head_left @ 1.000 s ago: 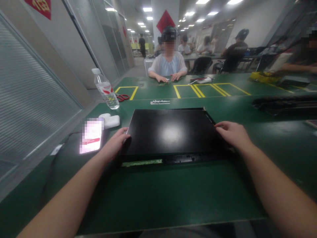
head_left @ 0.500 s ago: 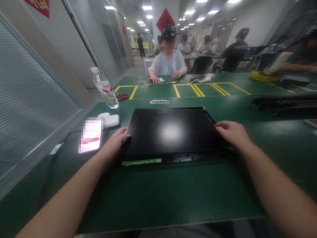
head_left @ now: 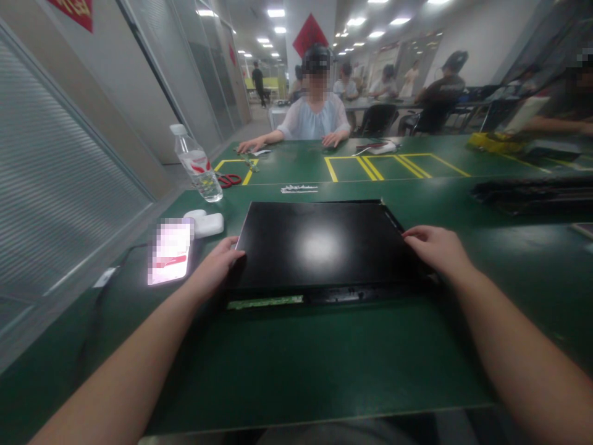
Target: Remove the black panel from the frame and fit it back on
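Note:
A dark, glossy display panel (head_left: 319,247) lies in front of me, with a ceiling light reflected in its middle. Under it shows a black frame (head_left: 343,295), and along its near side runs a green circuit strip (head_left: 265,303). My left hand (head_left: 221,262) grips the panel's left edge, thumb on top and fingers at the side. At the right edge, my right hand (head_left: 433,247) pinches the panel between thumb and fingers. Parts of the fingers on both hands are hidden by the panel's edges.
Left of the panel are a lit phone (head_left: 171,252), a white case (head_left: 208,225), a water bottle (head_left: 197,164) and red-handled scissors (head_left: 229,180). Small white pieces (head_left: 299,188) lie beyond it. Dark parts (head_left: 532,194) sit at right. A person (head_left: 315,114) sits opposite.
My hands and the panel look unmoved. The person opposite has moved one hand toward the left of the view, along with a thin strip on the table.

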A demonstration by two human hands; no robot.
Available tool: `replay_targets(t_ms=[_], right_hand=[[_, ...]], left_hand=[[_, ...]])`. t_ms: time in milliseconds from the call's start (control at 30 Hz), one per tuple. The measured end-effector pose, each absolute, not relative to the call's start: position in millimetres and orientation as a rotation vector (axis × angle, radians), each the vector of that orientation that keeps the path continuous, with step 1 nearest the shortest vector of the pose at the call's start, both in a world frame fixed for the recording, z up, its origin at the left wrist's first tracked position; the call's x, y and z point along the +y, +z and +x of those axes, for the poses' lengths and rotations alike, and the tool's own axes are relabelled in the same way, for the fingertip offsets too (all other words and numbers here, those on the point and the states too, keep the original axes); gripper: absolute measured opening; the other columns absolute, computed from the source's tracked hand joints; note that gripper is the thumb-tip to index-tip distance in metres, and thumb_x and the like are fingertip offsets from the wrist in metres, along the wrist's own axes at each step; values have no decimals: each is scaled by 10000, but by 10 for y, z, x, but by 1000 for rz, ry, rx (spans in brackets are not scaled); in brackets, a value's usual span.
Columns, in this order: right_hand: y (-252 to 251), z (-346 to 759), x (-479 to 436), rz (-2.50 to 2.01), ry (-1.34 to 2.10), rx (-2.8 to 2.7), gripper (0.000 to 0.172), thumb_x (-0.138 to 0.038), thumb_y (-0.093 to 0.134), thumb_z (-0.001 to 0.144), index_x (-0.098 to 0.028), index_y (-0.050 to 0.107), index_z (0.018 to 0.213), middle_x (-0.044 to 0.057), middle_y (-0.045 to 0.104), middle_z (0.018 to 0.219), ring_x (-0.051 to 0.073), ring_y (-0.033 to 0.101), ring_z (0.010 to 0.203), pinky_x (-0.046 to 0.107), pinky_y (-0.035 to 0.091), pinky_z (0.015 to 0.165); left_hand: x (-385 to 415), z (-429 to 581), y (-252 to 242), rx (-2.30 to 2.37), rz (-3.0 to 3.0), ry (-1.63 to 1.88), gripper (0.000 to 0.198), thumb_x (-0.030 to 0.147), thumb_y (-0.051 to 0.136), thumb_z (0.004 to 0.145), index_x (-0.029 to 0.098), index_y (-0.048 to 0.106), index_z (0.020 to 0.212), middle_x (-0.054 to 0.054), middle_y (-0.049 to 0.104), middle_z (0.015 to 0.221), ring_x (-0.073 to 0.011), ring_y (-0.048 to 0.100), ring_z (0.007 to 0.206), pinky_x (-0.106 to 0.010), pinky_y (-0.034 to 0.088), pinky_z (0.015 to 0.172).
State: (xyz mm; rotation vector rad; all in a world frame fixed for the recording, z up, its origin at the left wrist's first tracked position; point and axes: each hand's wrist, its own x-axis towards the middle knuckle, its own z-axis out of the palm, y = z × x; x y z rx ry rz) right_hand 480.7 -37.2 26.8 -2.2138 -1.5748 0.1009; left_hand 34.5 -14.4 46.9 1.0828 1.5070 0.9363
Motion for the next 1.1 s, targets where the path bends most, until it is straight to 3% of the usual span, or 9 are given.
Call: replay_targets(t_ms=[467, 1100], right_hand=[[272, 4812, -368, -2233, 121, -1565, 270, -333, 587, 785, -255, 814, 910, 64, 765, 867, 271, 687, 812, 363, 497, 686], [229, 4864, -352, -2208, 130, -1557, 250, -343, 595, 793, -260, 813, 883, 52, 766, 848, 264, 688, 805, 364, 495, 704]], left_hand=[[-143, 363, 483, 1514, 1089, 939, 371, 173, 612, 776, 203, 628, 1145, -36, 766, 924, -258, 741, 862, -328, 565, 713], [-135, 338, 442, 1516, 1094, 932, 404, 192, 621, 775, 214, 616, 1178, -43, 756, 946, -252, 734, 837, -318, 552, 692]])
